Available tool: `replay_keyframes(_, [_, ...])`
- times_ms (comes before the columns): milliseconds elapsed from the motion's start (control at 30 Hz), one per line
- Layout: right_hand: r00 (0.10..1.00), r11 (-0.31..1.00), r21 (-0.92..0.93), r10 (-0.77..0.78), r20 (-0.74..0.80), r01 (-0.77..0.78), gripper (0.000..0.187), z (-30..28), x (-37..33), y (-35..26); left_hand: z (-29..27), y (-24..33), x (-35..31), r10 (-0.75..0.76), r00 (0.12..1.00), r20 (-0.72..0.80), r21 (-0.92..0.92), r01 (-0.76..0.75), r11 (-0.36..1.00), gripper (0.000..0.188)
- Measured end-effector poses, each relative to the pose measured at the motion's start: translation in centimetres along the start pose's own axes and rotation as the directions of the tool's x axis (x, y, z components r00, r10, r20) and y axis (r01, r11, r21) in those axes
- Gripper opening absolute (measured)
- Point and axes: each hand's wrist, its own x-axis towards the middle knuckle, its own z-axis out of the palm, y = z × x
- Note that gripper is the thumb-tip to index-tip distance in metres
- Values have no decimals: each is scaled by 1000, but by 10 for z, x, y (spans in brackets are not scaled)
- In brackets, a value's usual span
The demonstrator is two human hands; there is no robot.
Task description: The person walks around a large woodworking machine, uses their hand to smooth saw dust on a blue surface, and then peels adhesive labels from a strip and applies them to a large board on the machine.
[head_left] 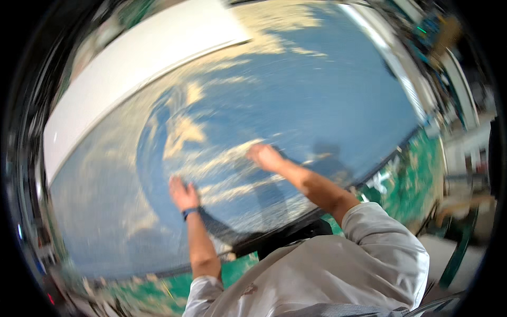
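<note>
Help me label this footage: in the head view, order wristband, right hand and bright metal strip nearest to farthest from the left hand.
1. Blue wristband, just below the left hand.
2. Right hand, off to its right.
3. Bright metal strip, along the blue tabletop's right edge.

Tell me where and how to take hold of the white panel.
Probably by the white panel's long near edge, coming from the near side, left hand and right hand spaced apart: the panel is long and broad, lies flat on the blue table, and that edge is exposed. Any gap beneath is unclear.
</note>
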Motion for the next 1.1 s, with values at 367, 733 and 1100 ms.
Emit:
replay_keyframes(367, [-73, 175, 674, 944, -322, -717, 21, -153, -633, 121, 24, 133, -4, -354, 929, 107, 65, 349, 935, 63])
replay_keyframes(733, [-561, -552, 150, 827, -26, -820, 17, 15, -995, -12, 105, 652, -200, 676, 733, 78, -422, -589, 689, 57])
replay_keyframes(1100, [-268, -46, 555, 907, -324, -830, 23, -112, -945, 303, 196, 832, -283, 587, 765, 265, -428, -452, 782, 57])
